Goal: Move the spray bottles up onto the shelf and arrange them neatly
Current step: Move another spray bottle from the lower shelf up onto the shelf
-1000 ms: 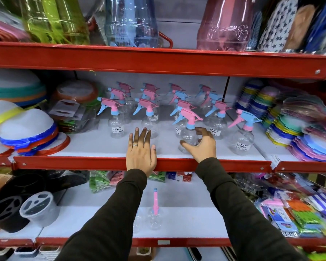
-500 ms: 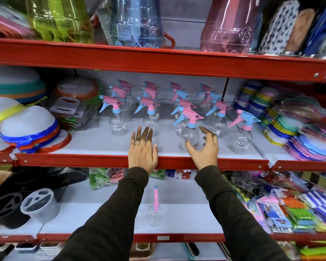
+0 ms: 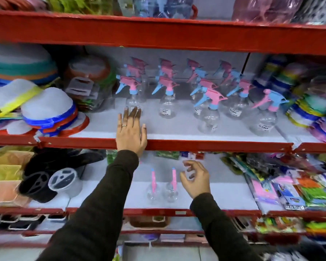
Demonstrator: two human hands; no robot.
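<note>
Beside two clear spray bottles [image 3: 161, 187] (seemingly unfilled), right hand [image 3: 195, 180] hovers half-curled, holding nothing.

Left hand [image 3: 130, 131] lies flat on the middle shelf [image 3: 215, 145] edge; right hand [image 3: 195, 178], fingers curled and empty, hovers beside two spray bottles [image 3: 170, 189] lower center.

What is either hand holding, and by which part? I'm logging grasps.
Nothing is held. The left hand lies flat on the shelf edge; the right hand is open beside two lower spray bottles.

Left hand [image 3: 130, 133] flat, fingers [image 3: 134, 115] extended; right hand [image 3: 195, 178] loosely curled, empty.
</note>
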